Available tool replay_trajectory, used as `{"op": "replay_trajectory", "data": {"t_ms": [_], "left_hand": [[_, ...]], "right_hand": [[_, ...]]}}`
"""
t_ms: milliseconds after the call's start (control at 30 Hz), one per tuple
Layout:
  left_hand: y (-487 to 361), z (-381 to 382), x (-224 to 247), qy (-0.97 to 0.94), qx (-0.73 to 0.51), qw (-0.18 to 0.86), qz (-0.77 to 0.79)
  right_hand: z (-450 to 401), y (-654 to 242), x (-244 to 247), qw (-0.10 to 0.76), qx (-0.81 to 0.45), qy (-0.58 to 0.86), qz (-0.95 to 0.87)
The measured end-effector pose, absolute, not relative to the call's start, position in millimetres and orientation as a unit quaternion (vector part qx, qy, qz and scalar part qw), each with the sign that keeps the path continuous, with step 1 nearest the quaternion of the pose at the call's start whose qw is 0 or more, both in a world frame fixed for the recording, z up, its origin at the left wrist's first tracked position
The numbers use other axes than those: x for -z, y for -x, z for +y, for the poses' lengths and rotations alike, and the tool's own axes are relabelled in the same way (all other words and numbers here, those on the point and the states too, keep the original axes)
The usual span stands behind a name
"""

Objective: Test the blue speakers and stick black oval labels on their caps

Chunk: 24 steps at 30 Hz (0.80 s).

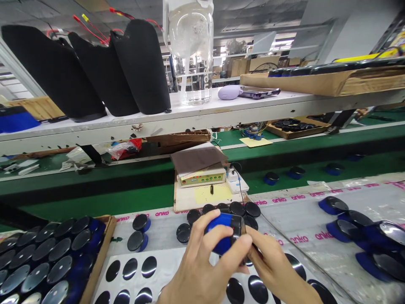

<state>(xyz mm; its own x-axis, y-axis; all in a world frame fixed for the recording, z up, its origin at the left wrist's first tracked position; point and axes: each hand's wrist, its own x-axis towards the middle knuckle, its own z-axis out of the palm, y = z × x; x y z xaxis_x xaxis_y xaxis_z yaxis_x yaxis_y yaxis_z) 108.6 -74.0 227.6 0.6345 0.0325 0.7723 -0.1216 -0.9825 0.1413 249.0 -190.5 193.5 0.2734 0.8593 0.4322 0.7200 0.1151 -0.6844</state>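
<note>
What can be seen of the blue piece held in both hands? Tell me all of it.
The blue piece is a small, round, squat part with a glossy blue side wall and a dark end face turned right. It looks like plastic. It lies on its side above the sheet of black discs. The left hand wraps it from below and in front; the right hand pinches its dark end.

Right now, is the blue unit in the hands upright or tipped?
Tipped: the blue unit lies sideways between left hand and right hand, black face pointing right.
</note>
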Motion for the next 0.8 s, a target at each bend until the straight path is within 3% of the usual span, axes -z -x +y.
{"op": "replay_trajectory", "data": {"t_ms": [233,600,733,800], "left_hand": [[-105.2,-74.5,-235.2,-0.907,-0.414,0.036,-0.068],[-94.1,-63.1,-220.1,-0.942,-0.282,0.175,-0.039],[-91.2,-54.9,-206.5,-0.953,-0.121,0.276,0.022],[-96.6,-46.0,-193.7,-0.949,-0.097,0.295,0.047]], "right_hand": [[-196.8,-243.5,-189.9,0.414,-0.036,0.657,-0.629],[-205.1,-245.4,-183.7,0.356,-0.097,0.665,-0.649],[-207.2,-245.9,-180.9,0.271,-0.083,0.662,-0.694],[-217.0,-260.3,-179.4,0.246,-0.025,0.672,-0.699]]}}
